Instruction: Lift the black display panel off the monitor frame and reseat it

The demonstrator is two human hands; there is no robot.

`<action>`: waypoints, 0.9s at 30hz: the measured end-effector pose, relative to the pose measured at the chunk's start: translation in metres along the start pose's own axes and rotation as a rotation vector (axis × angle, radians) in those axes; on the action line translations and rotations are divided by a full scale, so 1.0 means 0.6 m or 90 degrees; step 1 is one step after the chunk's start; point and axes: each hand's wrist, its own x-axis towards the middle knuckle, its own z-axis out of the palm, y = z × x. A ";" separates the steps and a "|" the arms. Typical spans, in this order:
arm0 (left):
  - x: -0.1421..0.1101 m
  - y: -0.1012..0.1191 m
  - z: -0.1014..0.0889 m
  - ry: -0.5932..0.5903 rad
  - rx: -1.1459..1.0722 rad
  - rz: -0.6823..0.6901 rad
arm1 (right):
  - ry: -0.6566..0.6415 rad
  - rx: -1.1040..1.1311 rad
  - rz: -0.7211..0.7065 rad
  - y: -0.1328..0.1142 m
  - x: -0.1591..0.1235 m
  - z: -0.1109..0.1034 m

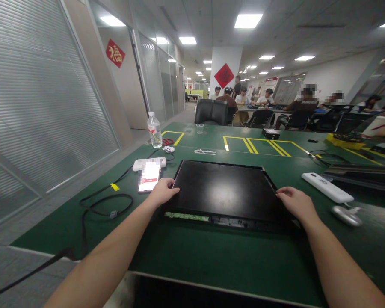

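In front of me a black flat screen panel (223, 188) lies on the green table, with glare on its face. Along its near edge a green circuit board strip (186, 217) is exposed beside black framing. My left hand (163, 191) grips the panel's left edge, thumb on top and fingers curled at the side. At the right edge my right hand (293, 201) pinches the panel, its thumb and forefinger together at the rim. The undersides of the fingers of both hands are hidden. A phone with a lit screen (149, 175) lies just beyond my left hand.
On the left are a black cable (107, 196), a white power bank (136, 164) and a water bottle (154, 130). To the right lie another white power bank (327, 187), a silver mouse-like object (346, 216) and dark panels (365, 182). Calipers (205, 152) sit behind the screen. People sit farther back.
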 end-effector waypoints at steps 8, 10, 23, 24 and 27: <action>0.003 0.003 0.003 0.042 0.201 0.042 | 0.013 0.014 -0.008 0.005 0.005 0.006; 0.002 0.003 0.006 0.048 0.224 0.053 | 0.013 0.022 -0.010 0.008 0.007 0.008; -0.003 0.011 0.018 0.034 0.337 0.030 | 0.021 0.045 -0.023 0.028 0.018 0.020; -0.003 0.012 0.018 0.031 0.337 0.029 | 0.020 0.045 -0.022 0.028 0.018 0.021; -0.003 0.014 0.018 0.026 0.340 0.022 | 0.010 0.049 -0.020 0.027 0.018 0.020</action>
